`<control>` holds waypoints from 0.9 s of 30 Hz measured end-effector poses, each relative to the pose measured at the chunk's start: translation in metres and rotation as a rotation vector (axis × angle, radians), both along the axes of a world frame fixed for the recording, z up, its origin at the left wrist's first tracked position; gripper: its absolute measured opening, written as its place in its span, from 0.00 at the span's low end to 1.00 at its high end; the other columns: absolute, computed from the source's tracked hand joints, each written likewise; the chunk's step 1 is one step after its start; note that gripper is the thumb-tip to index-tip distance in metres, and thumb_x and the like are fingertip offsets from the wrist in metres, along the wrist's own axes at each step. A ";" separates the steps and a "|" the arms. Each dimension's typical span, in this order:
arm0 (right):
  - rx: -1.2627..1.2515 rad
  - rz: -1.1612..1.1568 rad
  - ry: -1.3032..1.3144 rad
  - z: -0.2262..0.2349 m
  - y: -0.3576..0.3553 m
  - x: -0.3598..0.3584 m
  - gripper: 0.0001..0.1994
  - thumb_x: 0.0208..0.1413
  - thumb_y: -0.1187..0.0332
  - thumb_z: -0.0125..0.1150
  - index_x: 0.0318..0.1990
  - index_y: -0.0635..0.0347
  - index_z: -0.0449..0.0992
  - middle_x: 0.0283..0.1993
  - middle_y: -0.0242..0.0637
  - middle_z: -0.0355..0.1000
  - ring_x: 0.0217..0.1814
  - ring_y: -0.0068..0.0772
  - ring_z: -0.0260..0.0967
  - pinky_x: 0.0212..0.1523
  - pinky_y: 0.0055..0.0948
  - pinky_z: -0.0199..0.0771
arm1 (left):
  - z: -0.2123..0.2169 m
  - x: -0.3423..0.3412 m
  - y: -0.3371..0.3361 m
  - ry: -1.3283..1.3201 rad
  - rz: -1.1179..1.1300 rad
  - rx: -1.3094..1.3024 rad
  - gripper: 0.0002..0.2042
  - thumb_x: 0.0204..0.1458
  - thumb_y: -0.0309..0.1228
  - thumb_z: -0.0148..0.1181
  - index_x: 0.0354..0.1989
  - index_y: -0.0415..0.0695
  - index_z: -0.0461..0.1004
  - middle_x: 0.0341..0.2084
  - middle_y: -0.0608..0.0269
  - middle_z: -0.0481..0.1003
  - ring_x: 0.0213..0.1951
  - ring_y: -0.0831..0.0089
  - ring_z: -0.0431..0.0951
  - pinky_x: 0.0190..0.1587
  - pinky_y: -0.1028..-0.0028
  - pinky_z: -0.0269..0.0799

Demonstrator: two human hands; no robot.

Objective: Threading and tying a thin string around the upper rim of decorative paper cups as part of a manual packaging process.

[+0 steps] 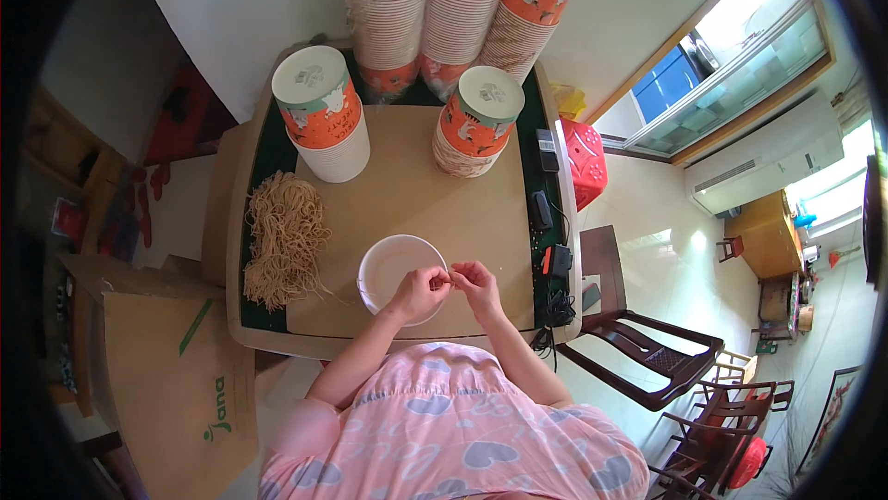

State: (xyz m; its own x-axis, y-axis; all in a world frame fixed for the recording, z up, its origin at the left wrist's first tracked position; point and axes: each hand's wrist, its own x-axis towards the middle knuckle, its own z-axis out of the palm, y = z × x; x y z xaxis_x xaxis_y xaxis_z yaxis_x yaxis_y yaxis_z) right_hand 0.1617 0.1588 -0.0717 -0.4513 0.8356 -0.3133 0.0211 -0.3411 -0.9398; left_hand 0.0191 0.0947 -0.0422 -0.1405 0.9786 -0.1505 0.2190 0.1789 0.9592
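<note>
1. Wooden table (407, 213), tan top with dark green side strips, spanning the middle of the view; white bowl (400, 271) taken as landmark, resting near the table's front edge.
2. Tall stacks of paper cups (453, 14), orange-banded, far behind the bowl against the wall.
3. Two shorter capped cup stacks: one (324, 111) behind and left of the bowl, another (476, 121) behind and slightly right of it.
4. Heap of brown noodle-like strands (285, 236), just left of the bowl, well apart from both hands.
5. Black devices with cables (553, 264), right of the bowl along the table edge.
6. Left hand (418, 293), over the bowl's near right rim, fingers curled into a pinch.
7. Right hand (476, 283), just right of the bowl, fingertips meeting those of the left hand.
8. Something tiny pinched between both hands above the bowl's right rim; too small to identify.
</note>
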 end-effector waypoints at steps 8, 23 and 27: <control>-0.003 0.003 0.049 0.009 -0.001 -0.001 0.15 0.52 0.77 0.56 0.46 0.60 0.63 0.33 0.37 0.72 0.35 0.23 0.69 0.36 0.20 0.68 | 0.000 0.001 0.000 0.011 0.015 -0.015 0.04 0.47 0.24 0.55 0.28 0.36 0.73 0.23 0.60 0.76 0.27 0.79 0.75 0.31 0.78 0.70; 0.144 0.062 -0.011 0.012 0.001 -0.002 0.18 0.50 0.78 0.56 0.49 0.60 0.61 0.35 0.39 0.73 0.35 0.22 0.69 0.34 0.19 0.68 | -0.004 0.001 0.002 -0.018 0.105 -0.011 0.04 0.47 0.24 0.56 0.29 0.37 0.72 0.23 0.60 0.76 0.28 0.78 0.76 0.32 0.77 0.71; 0.360 0.169 -0.157 0.023 0.000 -0.002 0.20 0.49 0.79 0.57 0.50 0.59 0.62 0.35 0.37 0.74 0.35 0.20 0.69 0.36 0.18 0.68 | -0.014 -0.003 0.003 0.011 0.136 0.037 0.05 0.45 0.27 0.57 0.28 0.39 0.72 0.22 0.56 0.76 0.26 0.68 0.77 0.30 0.73 0.72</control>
State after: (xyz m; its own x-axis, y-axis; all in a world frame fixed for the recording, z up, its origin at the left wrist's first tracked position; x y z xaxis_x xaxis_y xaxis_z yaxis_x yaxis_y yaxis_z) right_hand 0.1595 0.1589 -0.0491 -0.5612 0.8228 -0.0903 0.2003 0.0291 -0.9793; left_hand 0.0159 0.0977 -0.0558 -0.2739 0.9552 -0.1123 0.2052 0.1721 0.9635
